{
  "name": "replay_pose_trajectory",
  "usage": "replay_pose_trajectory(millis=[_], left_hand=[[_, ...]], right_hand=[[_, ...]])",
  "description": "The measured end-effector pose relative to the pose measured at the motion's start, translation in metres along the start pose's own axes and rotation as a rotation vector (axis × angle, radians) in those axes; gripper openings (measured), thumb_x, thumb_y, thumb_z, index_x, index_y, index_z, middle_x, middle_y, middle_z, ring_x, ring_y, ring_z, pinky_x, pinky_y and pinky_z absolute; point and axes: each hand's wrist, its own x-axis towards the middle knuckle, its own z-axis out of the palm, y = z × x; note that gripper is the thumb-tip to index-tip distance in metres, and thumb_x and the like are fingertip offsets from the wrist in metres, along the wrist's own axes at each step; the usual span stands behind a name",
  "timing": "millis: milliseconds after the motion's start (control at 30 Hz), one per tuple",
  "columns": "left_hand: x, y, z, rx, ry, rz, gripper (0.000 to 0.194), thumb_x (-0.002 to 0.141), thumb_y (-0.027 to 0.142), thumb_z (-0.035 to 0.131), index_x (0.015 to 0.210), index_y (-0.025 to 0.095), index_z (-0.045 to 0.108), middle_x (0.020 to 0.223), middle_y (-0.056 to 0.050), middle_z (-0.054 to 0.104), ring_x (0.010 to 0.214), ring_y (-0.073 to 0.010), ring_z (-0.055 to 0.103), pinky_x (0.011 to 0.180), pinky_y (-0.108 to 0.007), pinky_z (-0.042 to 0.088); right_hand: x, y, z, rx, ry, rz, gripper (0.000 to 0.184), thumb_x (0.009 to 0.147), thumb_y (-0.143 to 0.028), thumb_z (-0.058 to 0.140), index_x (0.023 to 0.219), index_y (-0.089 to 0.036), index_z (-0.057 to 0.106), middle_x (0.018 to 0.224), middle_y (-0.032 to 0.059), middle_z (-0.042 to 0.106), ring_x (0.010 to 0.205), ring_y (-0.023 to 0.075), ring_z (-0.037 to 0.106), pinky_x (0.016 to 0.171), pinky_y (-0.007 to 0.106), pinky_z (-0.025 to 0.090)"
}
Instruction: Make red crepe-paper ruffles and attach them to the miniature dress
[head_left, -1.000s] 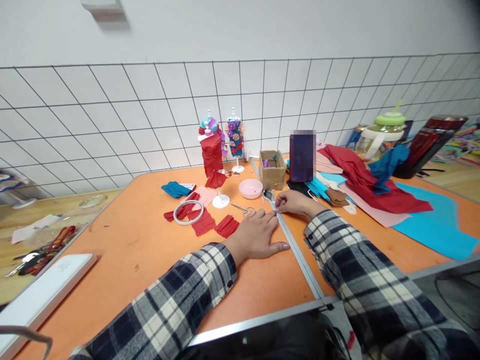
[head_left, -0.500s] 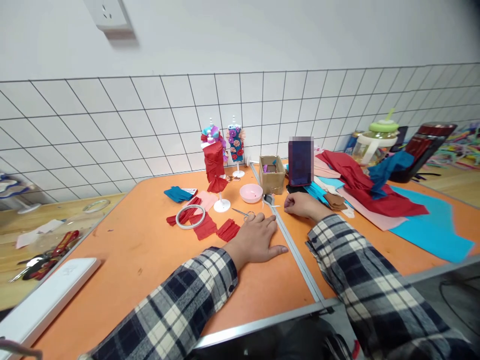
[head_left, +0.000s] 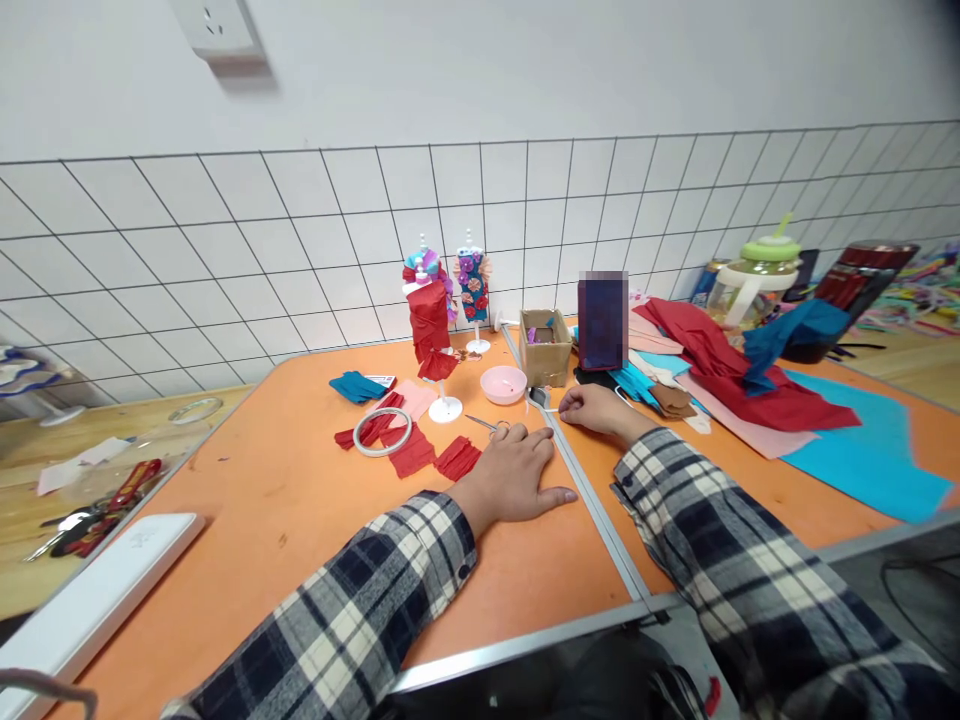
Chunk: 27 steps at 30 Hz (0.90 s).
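My left hand (head_left: 517, 475) lies flat on the orange table (head_left: 322, 540), fingers stretched out. By its fingertips are scissors (head_left: 486, 424), their handles partly hidden. Across the metal seam, my right hand (head_left: 592, 410) is closed with its fingertips pressed together near a thin white strip (head_left: 551, 409); whether it grips anything is hidden. A dark rounded object (head_left: 537, 397) sits beside the strip. Red crepe paper pieces (head_left: 457, 458) and a tape roll (head_left: 382, 432) lie to the left. Behind them stands a small dress form (head_left: 430, 325) wrapped in red paper.
A pink bowl (head_left: 503, 385), a cardboard box (head_left: 544, 347) and a propped phone (head_left: 603, 322) stand at the back. A second decorated form (head_left: 472, 285) is near the wall. Crepe paper sheets (head_left: 750, 370) spread on the right, before a lidded jug (head_left: 757, 285). A white power bank (head_left: 112, 590) lies left.
My right hand has shifted slightly left, toward the white strip and the seam. My left hand stays flat in the same place.
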Motion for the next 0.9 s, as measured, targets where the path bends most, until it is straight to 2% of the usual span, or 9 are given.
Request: replay_pose_trajectory(millis=[200, 433, 700, 900], left_hand=[[-0.001, -0.002, 0.004, -0.012, 0.011, 0.004, 0.067, 0.084, 0.075, 0.034, 0.107, 0.017, 0.059, 0.143, -0.011, 0.05, 0.109, -0.0322, 0.049, 0.093, -0.047, 0.035], [-0.002, 0.0, 0.002, 0.007, 0.016, -0.006, 0.066, 0.085, 0.074, 0.034, 0.108, 0.017, 0.059, 0.135, -0.012, 0.057, 0.106, -0.0312, 0.049, 0.094, -0.048, 0.033], [-0.008, 0.003, -0.005, 0.063, 0.032, -0.004, 0.056, 0.09, 0.066, 0.037, 0.107, 0.018, 0.059, 0.118, -0.011, 0.064, 0.105, -0.0295, 0.049, 0.091, -0.045, 0.033], [-0.007, 0.002, -0.004, 0.068, 0.037, -0.009, 0.054, 0.09, 0.064, 0.038, 0.107, 0.017, 0.059, 0.11, -0.011, 0.066, 0.103, -0.0296, 0.05, 0.089, -0.044, 0.033]], right_hand=[[-0.009, -0.014, -0.007, -0.038, 0.132, -0.015, 0.02, 0.082, -0.032, 0.059, 0.093, -0.019, 0.07, 0.085, 0.0051, 0.071, 0.072, 0.0162, 0.06, 0.06, 0.024, 0.038], [-0.01, -0.016, -0.003, -0.09, 0.007, -0.182, 0.013, 0.079, -0.031, 0.063, 0.081, -0.027, 0.075, 0.082, -0.0006, 0.073, 0.077, 0.0169, 0.063, 0.064, 0.024, 0.039], [-0.008, -0.012, -0.003, -0.119, 0.003, -0.173, 0.014, 0.08, -0.032, 0.062, 0.083, -0.026, 0.074, 0.083, 0.0009, 0.073, 0.078, 0.018, 0.063, 0.063, 0.025, 0.038], [-0.008, -0.012, 0.001, -0.072, 0.007, -0.127, 0.018, 0.077, -0.038, 0.066, 0.087, -0.023, 0.069, 0.08, 0.0013, 0.07, 0.07, 0.0159, 0.061, 0.057, 0.023, 0.037]])
